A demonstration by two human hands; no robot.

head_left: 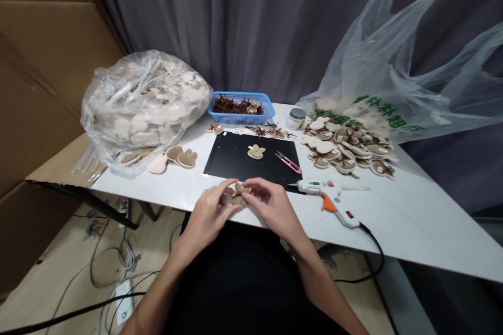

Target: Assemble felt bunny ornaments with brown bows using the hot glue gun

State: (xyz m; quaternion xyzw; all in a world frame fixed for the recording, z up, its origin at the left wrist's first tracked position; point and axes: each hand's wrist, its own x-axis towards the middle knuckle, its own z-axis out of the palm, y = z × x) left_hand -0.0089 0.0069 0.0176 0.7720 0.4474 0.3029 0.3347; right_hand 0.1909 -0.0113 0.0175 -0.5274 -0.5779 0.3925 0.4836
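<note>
At the near edge of the white bench (401,220), straight ahead of my head camera, I had both hands drawn close together around one small bunny-shaped piece (238,198). My left hand (208,211) pinched it from its left side between thumb and fingers, and my right hand (272,203) gripped it from the right in the same narrow way. Something brown crossed its middle, probably a bow, but my fingers covered too much for me to be sure.

Just beyond my hands lay a black mat (231,159); on it I saw a tan bunny head (257,153) and, to its right, pink-handled snips (290,163). A white glue gun (334,200) with an orange trigger lay to the right of my right hand, its nozzle over the mat's near right corner and its cord running off the bench.

Behind the mat stood a blue basket (229,120) holding brown bows (228,105), and right of it a jar (295,121) with a grey lid. On my left, loose padded pieces (187,158) lay beside a stuffed clear bag (147,110). On my right, a heap of bow-tied pieces (348,149) spread from the mouth of a translucent carrier bag (365,73) with green lettering.
</note>
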